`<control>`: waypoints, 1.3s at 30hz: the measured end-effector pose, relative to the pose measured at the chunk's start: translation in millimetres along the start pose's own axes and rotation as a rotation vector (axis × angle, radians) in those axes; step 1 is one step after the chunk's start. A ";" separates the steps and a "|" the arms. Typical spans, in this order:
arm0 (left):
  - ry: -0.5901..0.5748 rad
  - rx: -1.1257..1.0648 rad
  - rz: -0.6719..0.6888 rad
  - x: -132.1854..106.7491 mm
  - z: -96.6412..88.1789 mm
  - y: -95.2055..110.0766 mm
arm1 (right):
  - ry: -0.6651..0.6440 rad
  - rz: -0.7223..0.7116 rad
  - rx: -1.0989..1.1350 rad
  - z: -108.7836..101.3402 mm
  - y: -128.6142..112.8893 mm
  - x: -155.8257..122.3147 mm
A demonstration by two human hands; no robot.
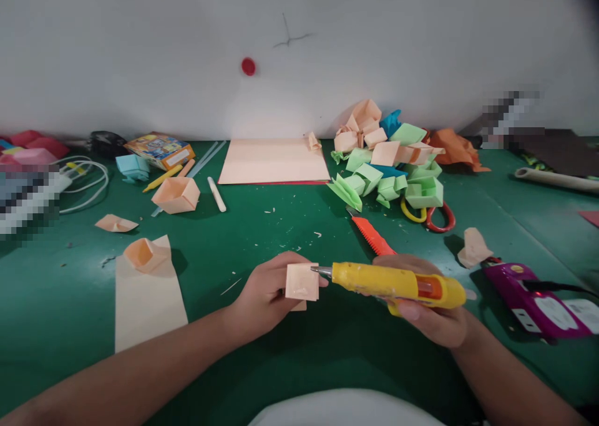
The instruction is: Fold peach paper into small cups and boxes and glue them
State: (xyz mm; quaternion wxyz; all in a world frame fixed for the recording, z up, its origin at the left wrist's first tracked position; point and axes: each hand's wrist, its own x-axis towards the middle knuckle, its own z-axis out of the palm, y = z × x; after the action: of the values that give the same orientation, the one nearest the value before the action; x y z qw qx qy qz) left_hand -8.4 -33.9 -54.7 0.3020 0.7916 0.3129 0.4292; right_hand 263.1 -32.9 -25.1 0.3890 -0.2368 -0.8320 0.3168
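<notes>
My left hand (264, 295) is closed on a small folded peach paper piece (302, 282), its square face turned toward me. A shiny patch shows on that face. My right hand (435, 326) grips a yellow hot glue gun (379, 279) from the right, fingers wrapped round its body and handle. The metal nozzle meets the upper right edge of the paper square. Whether fresh glue is coming out, I cannot tell. Just beyond my right hand lies an orange utility knife (372, 232), partly hidden by the hand and the glue gun.
A pile of green and peach folded paper (384, 158) stands back right, with scissors (440, 217) beside it. Right is a purple power strip (533, 298). Peach sheets (276, 161) lie at the back. On the left are a peach paper box (176, 195) and a crayon box (161, 150).
</notes>
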 end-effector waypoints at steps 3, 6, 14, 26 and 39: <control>0.027 0.034 -0.033 -0.3 -0.2 1.3 | 0.006 -0.068 0.000 0.2 -1.4 1.1; 0.032 0.036 -0.027 0.8 -0.9 3.0 | -0.022 -0.060 0.001 -0.1 -1.8 1.5; 0.010 0.021 0.008 0.6 -1.2 1.3 | -0.036 -0.057 0.007 -0.5 -3.0 1.7; 0.009 0.072 0.034 4.6 -1.1 5.1 | -0.016 -0.069 0.044 0.5 0.0 1.6; 0.058 0.049 0.033 3.2 1.1 6.0 | -0.001 -0.035 0.022 0.5 -1.5 2.2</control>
State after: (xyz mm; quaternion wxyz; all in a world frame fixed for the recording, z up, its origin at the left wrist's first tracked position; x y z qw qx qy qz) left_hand -4.6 -35.4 -49.1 0.2663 0.7909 0.3189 0.4493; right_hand 261.2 -32.6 -23.2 0.3966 -0.2175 -0.8327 0.3193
